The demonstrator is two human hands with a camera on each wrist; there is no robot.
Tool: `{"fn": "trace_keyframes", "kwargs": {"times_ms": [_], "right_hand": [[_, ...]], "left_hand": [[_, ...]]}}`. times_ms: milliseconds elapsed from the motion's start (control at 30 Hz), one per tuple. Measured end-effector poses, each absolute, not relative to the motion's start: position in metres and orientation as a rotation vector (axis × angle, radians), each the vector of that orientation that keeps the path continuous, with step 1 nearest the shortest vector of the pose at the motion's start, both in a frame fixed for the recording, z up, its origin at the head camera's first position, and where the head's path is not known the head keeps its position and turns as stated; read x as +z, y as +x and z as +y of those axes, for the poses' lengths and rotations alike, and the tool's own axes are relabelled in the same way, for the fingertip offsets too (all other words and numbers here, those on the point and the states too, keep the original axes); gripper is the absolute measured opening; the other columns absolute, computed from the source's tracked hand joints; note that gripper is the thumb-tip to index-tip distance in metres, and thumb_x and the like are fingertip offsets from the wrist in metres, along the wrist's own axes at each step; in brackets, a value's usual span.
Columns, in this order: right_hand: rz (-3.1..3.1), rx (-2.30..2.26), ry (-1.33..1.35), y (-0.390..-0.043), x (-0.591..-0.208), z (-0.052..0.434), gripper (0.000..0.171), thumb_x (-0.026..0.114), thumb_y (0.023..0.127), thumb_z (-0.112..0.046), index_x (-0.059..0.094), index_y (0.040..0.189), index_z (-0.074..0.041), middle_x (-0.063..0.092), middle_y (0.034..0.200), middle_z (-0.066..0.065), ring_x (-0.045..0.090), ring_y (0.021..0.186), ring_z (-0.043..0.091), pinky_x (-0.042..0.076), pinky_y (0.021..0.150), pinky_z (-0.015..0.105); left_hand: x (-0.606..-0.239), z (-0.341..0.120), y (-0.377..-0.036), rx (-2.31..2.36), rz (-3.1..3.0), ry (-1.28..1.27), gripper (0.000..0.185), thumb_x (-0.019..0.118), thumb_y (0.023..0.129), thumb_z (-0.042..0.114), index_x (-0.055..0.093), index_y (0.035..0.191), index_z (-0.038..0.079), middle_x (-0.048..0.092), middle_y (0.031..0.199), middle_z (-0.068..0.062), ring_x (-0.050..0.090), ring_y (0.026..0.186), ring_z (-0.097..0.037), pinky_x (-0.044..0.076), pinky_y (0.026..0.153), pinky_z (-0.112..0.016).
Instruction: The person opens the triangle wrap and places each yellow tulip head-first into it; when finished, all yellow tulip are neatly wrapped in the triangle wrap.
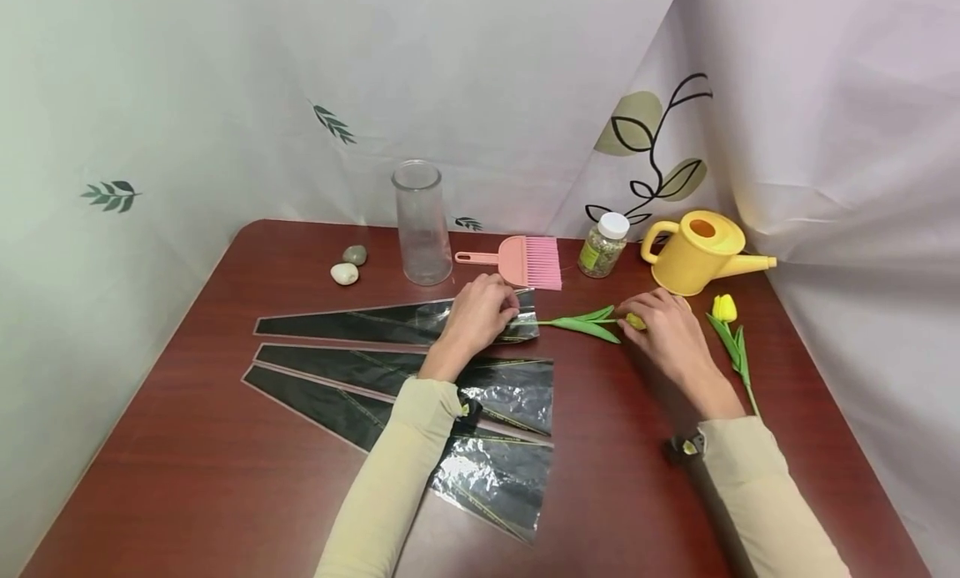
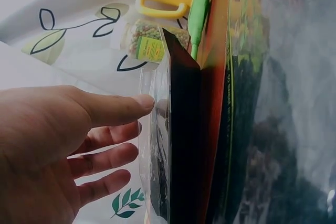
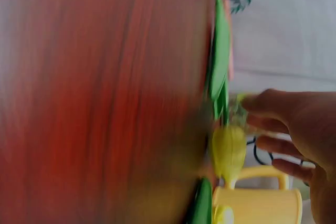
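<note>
- Head view: the left hand (image 1: pixel 480 315) pinches the wide end of the top flower sleeve (image 1: pixel 390 321) on the tabletop (image 1: pixel 615 478); the right hand (image 1: pixel 670 332) holds the yellow head of a tulip (image 1: pixel 592 322) whose stem points into that opening. A second tulip (image 1: pixel 731 332) lies beside the watering can (image 1: pixel 697 251).
- Left wrist view: the thumb and fingers (image 2: pixel 113 108) hold the sleeve mouth (image 2: pixel 163 145) apart, the green stem (image 2: pixel 198 14) just beyond it.
- Right wrist view: blurred, yet the fingertips (image 3: pixel 262 103) touch the yellow bloom (image 3: pixel 228 150), curled lightly about it.
</note>
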State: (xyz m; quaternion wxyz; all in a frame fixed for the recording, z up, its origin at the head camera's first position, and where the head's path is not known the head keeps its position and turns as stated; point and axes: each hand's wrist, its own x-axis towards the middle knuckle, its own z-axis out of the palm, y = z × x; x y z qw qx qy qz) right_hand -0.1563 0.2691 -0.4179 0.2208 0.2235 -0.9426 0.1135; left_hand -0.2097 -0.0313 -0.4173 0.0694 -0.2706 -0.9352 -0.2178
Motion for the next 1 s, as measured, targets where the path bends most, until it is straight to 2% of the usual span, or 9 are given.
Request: {"fn": "trace_keyframes", "kwargs": {"times_ms": [133, 467, 833, 1000], "right_hand": [[-2.629, 0.219, 0.761, -0.164, -0.42, 0.277, 0.016, 0.08, 0.076, -0.006, 0.076, 0.091, -0.006, 0.071, 0.096, 0.007, 0.056, 0.093, 0.029, 0.041, 0.082, 0.047], [-2.655, 0.168, 0.757, -0.167, -0.424, 0.278, 0.014, 0.082, 0.072, -0.004, 0.076, 0.084, -0.006, 0.07, 0.091, 0.006, 0.055, 0.093, 0.029, 0.042, 0.084, 0.047], [-2.618, 0.389, 0.849, -0.173, -0.426, 0.244, 0.007, 0.078, 0.077, -0.012, 0.073, 0.082, -0.012, 0.069, 0.084, -0.001, 0.054, 0.09, 0.023, 0.041, 0.078, 0.043], [-2.617, 0.446, 0.857, -0.178, -0.43, 0.226, 0.005, 0.076, 0.078, -0.014, 0.073, 0.083, -0.013, 0.068, 0.085, -0.002, 0.055, 0.091, 0.02, 0.042, 0.08, 0.041]], "left_hand": [[-0.418, -0.032, -0.209, -0.659, -2.806, -0.837, 0.005, 0.074, 0.089, 0.021, 0.075, 0.088, 0.016, 0.063, 0.097, 0.002, 0.055, 0.09, -0.017, 0.046, 0.082, -0.032], [-0.42, -0.03, -0.207, -0.632, -2.782, -0.877, 0.005, 0.074, 0.089, 0.02, 0.075, 0.089, 0.015, 0.063, 0.096, 0.001, 0.056, 0.09, -0.018, 0.046, 0.083, -0.034], [-0.42, -0.02, -0.204, -0.606, -2.684, -0.983, 0.005, 0.075, 0.088, 0.02, 0.076, 0.09, 0.016, 0.062, 0.09, 0.001, 0.058, 0.09, -0.018, 0.047, 0.082, -0.033], [-0.422, -0.012, -0.202, -0.62, -2.652, -1.019, 0.005, 0.075, 0.088, 0.02, 0.076, 0.09, 0.017, 0.062, 0.09, 0.002, 0.058, 0.091, -0.018, 0.047, 0.082, -0.034]]}}
